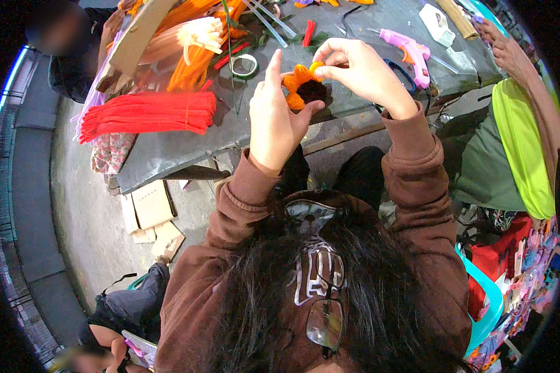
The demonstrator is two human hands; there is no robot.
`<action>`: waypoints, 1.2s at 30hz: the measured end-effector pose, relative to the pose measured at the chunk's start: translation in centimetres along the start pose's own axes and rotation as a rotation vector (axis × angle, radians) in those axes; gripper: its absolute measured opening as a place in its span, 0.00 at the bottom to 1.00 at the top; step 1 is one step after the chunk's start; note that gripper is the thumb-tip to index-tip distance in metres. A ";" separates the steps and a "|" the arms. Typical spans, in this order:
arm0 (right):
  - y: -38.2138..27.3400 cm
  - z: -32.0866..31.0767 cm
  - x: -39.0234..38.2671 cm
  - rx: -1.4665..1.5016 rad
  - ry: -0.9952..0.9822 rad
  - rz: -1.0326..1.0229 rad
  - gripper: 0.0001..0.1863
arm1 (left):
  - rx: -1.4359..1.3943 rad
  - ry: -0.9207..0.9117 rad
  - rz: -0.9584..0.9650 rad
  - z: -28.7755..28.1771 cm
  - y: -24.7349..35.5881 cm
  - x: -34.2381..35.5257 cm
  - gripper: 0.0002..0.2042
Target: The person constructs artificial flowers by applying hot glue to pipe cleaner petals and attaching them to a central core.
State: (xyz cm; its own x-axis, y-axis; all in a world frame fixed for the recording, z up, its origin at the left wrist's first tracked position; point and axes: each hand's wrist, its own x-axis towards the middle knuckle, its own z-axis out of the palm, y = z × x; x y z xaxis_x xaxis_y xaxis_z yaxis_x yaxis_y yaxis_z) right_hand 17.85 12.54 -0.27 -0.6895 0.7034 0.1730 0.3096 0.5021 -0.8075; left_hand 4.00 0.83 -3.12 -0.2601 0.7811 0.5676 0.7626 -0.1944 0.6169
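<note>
My left hand (272, 124) holds a flower of fuzzy orange petals round a dark center (311, 91) from its left side, forefinger raised and thumb at the lower edge. My right hand (373, 81) pinches an orange petal (297, 75) at the flower's upper right with thumb and forefinger. Both hands are over the dark table (155, 153). Right of them lie a pink glue gun (417, 59) and dark-handled scissors (392, 73). To the left are a tape roll (244, 65), a bundle of red fuzzy stems (146, 115) and loose orange stems (190, 68).
A cardboard piece (130, 46) and clear glue sticks (274, 25) are on the table. Co-workers sit at upper left (68, 74) and lower left (127, 301). Another person's arm (519, 68) reaches in at right. Flattened cardboard (152, 205) lies on the floor; a turquoise chair (485, 311) is at lower right.
</note>
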 end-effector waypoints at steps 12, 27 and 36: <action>-0.6 0.7 -0.2 -0.048 0.058 0.016 0.10 | 0.087 -0.004 0.008 0.3 -0.8 -0.1 0.46; -0.3 0.7 -0.4 0.003 0.010 0.021 0.10 | 0.048 -0.029 0.007 0.0 -1.2 -0.1 0.50; 0.0 0.6 -0.7 0.049 0.024 0.018 0.10 | -0.049 -0.092 -0.030 -0.7 -0.7 -0.1 0.53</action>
State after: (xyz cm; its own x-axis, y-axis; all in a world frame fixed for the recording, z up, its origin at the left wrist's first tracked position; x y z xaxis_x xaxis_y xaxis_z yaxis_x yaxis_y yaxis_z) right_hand 17.88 11.75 -0.71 -0.6677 0.7244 0.1714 0.2889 0.4643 -0.8372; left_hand 3.07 0.52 -3.22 -0.2252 0.8377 0.4975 0.7250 -0.1970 0.6600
